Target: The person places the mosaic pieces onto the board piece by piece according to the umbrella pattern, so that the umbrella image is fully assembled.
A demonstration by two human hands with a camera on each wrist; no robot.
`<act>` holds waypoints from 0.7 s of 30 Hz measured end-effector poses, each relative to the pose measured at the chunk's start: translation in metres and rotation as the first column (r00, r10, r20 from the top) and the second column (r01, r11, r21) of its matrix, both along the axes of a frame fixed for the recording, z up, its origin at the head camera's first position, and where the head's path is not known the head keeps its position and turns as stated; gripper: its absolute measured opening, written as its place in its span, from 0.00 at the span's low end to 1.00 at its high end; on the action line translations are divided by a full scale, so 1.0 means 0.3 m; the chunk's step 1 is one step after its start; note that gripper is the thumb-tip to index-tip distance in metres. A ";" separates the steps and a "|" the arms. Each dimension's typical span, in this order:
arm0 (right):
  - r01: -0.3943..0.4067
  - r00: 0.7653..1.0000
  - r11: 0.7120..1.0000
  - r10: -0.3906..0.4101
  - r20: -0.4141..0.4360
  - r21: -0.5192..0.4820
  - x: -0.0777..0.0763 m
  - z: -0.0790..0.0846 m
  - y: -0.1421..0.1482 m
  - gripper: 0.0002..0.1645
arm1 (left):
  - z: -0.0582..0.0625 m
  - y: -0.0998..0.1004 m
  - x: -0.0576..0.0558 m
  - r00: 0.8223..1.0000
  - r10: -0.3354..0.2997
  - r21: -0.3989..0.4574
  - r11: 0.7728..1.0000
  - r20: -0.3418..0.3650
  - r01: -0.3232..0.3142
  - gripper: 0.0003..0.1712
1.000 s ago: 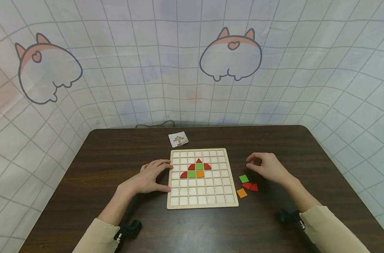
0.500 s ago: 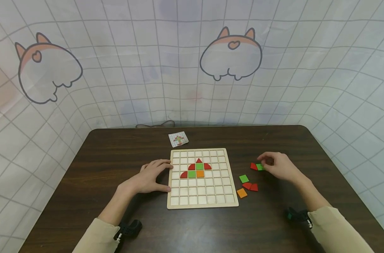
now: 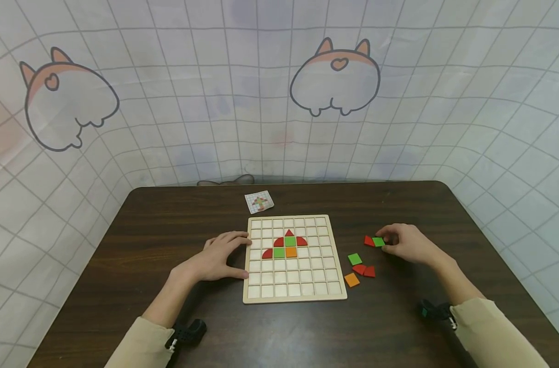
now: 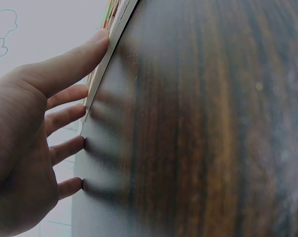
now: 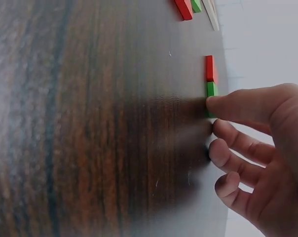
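Note:
A wooden grid board lies on the table with red, green and orange tiles set in several squares. My left hand rests at its left edge, fingers spread and fairly straight. In the left wrist view the thumb touches the board's rim. Right of the board, my right hand pinches a green square tile lying flat, with a red tile against it. The right wrist view shows the thumb on the green tile's near side; the index fingertip's contact is partly hidden.
Between board and right hand lie another green tile, two red tiles and an orange tile. A small pattern card lies behind the board. The brown table meets a cloth with a grid print at the back.
My right hand has moved right, uncovering the red and green tiles beyond it, and its thumb and index finger have come to the green one. The left hand has stayed put.

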State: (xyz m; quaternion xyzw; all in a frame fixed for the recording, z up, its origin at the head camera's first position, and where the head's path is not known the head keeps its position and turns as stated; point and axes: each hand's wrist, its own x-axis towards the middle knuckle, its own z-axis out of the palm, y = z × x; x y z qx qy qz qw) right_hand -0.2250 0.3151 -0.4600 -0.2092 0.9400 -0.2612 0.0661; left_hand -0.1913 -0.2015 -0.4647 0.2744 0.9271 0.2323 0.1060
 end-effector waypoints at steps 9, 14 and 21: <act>0.003 1.000 1.000 -0.003 -0.001 0.006 -0.007 -0.002 -0.002 0.13 | 0.000 0.000 -0.002 1.000 0.002 -0.001 1.000 0.001 -0.002 0.45; 0.017 1.000 1.000 -0.016 -0.013 0.008 -0.008 -0.010 -0.002 0.12 | 0.005 0.001 0.001 1.000 0.001 0.004 1.000 0.000 -0.001 0.45; 0.022 1.000 1.000 -0.022 -0.008 0.005 0.000 0.011 -0.002 0.11 | 0.007 0.003 0.003 1.000 -0.001 0.002 1.000 -0.001 0.001 0.45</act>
